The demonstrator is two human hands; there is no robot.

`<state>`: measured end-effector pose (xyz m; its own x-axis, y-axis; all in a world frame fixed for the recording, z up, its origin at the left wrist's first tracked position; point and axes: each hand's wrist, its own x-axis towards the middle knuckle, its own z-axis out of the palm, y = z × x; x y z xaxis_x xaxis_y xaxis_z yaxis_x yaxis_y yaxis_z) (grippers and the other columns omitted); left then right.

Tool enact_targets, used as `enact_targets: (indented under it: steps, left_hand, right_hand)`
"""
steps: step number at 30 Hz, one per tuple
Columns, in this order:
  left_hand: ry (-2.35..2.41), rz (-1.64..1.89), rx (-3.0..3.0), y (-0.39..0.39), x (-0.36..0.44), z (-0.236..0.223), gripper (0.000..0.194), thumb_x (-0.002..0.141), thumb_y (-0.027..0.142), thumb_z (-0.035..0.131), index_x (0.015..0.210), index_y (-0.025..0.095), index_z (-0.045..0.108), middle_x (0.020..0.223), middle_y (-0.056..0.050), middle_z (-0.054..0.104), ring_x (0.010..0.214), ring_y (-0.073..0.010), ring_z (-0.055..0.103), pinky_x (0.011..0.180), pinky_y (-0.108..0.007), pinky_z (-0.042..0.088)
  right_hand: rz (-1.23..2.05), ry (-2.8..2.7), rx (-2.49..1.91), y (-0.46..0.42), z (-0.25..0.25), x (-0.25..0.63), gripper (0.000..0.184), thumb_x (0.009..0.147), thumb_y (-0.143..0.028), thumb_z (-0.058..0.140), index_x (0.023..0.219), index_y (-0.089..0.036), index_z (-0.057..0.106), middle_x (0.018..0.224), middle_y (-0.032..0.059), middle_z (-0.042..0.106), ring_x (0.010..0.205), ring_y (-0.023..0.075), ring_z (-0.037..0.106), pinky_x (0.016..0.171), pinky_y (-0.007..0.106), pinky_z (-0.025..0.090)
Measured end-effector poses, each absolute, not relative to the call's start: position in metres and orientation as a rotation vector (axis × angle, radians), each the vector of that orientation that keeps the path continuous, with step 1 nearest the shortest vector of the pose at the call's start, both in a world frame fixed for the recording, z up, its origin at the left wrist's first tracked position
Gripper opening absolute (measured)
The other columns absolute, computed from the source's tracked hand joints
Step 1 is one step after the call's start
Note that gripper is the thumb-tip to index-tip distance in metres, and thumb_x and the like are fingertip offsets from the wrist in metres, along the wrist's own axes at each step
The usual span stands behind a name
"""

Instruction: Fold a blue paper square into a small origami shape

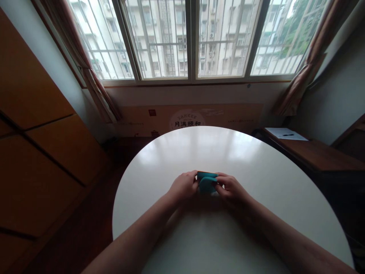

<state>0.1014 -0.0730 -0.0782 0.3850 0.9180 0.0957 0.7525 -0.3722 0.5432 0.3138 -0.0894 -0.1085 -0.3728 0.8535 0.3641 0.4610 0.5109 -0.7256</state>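
Note:
Over the middle of the white round table (148, 186), both my hands hold a small teal object with a thin orange upper edge (207, 175). A rounded teal piece (207, 185) sits at its near side; whether it is a flap or a separate part I cannot tell. My left hand (186, 185) grips the left end, fingers closed. On the other side my right hand (230, 188) has its fingers along the right end, with thumb and fingertips pinching the rounded piece. The object's underside and far side are hidden.
A dark wooden desk (327, 154) with a white paper (286, 134) and a black pen (287, 135) on it stands at the right. Wooden cabinet doors (42, 152) rise at the left. Beyond the table are a printed board (216, 118) and a barred window (162, 42) with curtains.

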Motion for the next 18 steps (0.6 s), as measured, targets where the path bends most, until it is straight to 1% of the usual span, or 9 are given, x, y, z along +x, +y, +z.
enact_targets:
  steps: [3,8,11,14,16,18]
  left_hand:
    - [1.443,0.482,2.257,-0.074,0.099,-0.077,0.019,0.088,0.021,0.051,0.095,0.019,0.069,0.092,-0.009,0.074,0.079,-0.0239,0.065,0.069,-0.031,0.045]
    - [1.407,0.439,2.272,-0.072,0.098,-0.077,0.026,0.086,0.018,0.049,0.100,0.020,0.071,0.105,-0.011,0.074,0.094,-0.0283,0.067,0.078,-0.035,0.047]
    - [1.389,0.446,2.246,-0.072,0.099,-0.077,0.029,0.085,0.018,0.050,0.102,0.022,0.073,0.107,-0.010,0.074,0.096,-0.0278,0.066,0.081,-0.034,0.047]
    - [1.415,0.452,2.182,-0.068,0.094,-0.074,0.024,0.090,0.024,0.049,0.095,0.019,0.072,0.099,-0.008,0.073,0.089,-0.0249,0.065,0.077,-0.033,0.048]
    - [1.472,0.445,2.114,-0.060,0.083,-0.068,0.027,0.094,0.028,0.047,0.090,0.017,0.071,0.092,-0.007,0.071,0.083,-0.0223,0.064,0.073,-0.032,0.048]
    - [1.570,0.416,2.009,-0.047,0.064,-0.057,0.027,0.097,0.031,0.047,0.090,0.015,0.068,0.089,-0.005,0.068,0.078,-0.0188,0.063,0.069,-0.030,0.049]
  right_hand:
    - [0.679,-2.019,-1.060,-0.089,-0.109,0.315,0.022,0.086,-0.015,0.051,0.083,-0.017,0.073,0.100,0.0091,0.071,0.080,0.0198,0.064,0.071,0.030,0.049]
    - [0.681,-2.020,-1.075,-0.089,-0.109,0.314,0.023,0.087,-0.017,0.051,0.075,-0.017,0.071,0.086,0.0077,0.069,0.075,0.0194,0.062,0.067,0.029,0.047]
    - [0.696,-2.019,-1.067,-0.088,-0.108,0.314,0.024,0.087,-0.017,0.051,0.075,-0.018,0.071,0.086,0.0072,0.069,0.075,0.0199,0.063,0.067,0.030,0.047]
    - [0.707,-1.977,-1.059,-0.087,-0.107,0.317,0.023,0.088,-0.020,0.052,0.082,-0.018,0.074,0.102,0.0096,0.071,0.087,0.0227,0.066,0.073,0.031,0.050]
    - [0.703,-1.916,-1.083,-0.086,-0.106,0.320,0.025,0.090,-0.023,0.050,0.093,-0.017,0.075,0.116,0.0120,0.068,0.095,0.0245,0.067,0.075,0.032,0.052]
    - [0.701,-1.866,-1.107,-0.086,-0.105,0.323,0.027,0.092,-0.026,0.049,0.095,-0.016,0.074,0.117,0.0131,0.068,0.095,0.0252,0.066,0.073,0.033,0.052]
